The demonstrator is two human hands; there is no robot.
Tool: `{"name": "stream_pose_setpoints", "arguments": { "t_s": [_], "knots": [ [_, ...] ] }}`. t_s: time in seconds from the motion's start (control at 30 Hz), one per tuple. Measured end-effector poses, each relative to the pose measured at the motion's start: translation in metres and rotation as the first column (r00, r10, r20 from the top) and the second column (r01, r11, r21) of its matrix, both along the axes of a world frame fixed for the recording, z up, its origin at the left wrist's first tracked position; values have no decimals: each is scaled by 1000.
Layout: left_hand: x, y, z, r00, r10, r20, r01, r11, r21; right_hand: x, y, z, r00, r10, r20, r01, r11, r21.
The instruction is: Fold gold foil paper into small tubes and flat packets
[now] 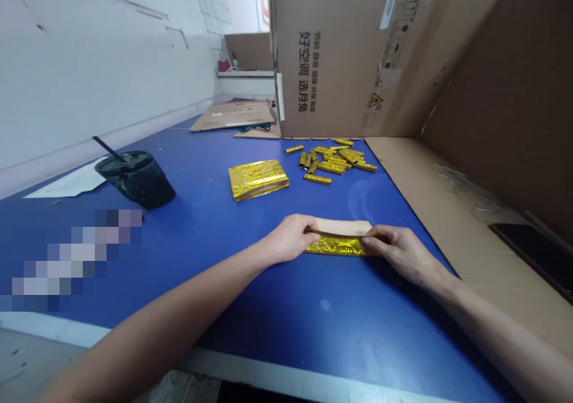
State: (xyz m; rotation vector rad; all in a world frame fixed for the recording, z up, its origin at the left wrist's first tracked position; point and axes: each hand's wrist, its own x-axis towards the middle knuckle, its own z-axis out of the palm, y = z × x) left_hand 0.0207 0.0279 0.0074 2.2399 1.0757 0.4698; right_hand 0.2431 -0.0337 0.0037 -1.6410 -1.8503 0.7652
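Note:
A gold foil sheet [340, 245] with a pale, papery inner side lies at the near middle of the blue table, partly folded lengthwise. My left hand [293, 237] pinches its left end between thumb and fingers. At the right end, my right hand [396, 249] holds the same sheet, thumb on the gold side. Beyond my hands sits a stack of gold foil sheets [258, 179]. Several small folded gold strips [333, 159] are heaped to the right of that stack, near the table's far edge.
A dark cup with a straw [145, 179] stands on the blue table [197, 224] at the left, beside a white paper [67, 182]. Flat cardboard [235, 115] lies at the back. A large printed cardboard box [340, 57] rises behind the strips. Part of the left side is pixelated.

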Motion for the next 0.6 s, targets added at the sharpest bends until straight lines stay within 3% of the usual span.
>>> {"name": "stream_pose_setpoints", "arguments": {
  "t_s": [0.23, 0.6],
  "knots": [
    [4, -6, -6, 994, 88, -64, -76, 982, 173, -11, -2, 7, 937, -97, 336, 90, 995, 36],
    [9, -16, -5, 935, 199, -294, -122, 958, 261, -15, 0, 4, 845, -83, 528, 75, 997, 36]
  ]
}}
